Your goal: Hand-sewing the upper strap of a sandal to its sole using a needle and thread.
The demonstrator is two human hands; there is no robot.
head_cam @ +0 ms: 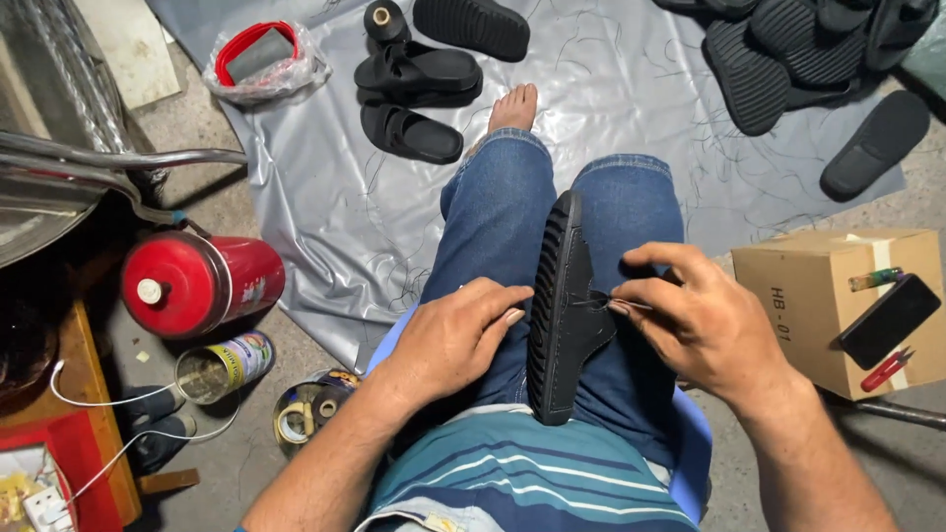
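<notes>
Black rubber sandal (564, 313) stood on edge between the denim-clad thighs, ribbed sole facing left, strap side facing right, toe end pointing far. Left hand (455, 335) pressed flat against the ribbed sole, fingers together and curled lightly over its edge. Right hand (702, 320) sat just right of the strap, thumb and forefinger pinched on a thin metal needle (631, 304) whose tip met the strap; other fingers curled loose. Dark thread at the strap, too fine to trace.

Grey plastic sheet (345, 197) covered the floor far of the knees, smooth, creased, littered with thread scraps. Finished black sandals (414, 84) lay stacked far left on it; a bigger pile of ribbed soles (788, 54) far right, one loose sole (875, 143) near the sheet's right edge. Cardboard box (823, 296) stood close on the right, just beside the right wrist, carrying a black phone (890, 320) and red snips (887, 370). Red cylinder (202, 281) and an open tin (222, 366) lay on bare concrete at left, near the left forearm. Open room only on the sheet between feet and sandal piles.
</notes>
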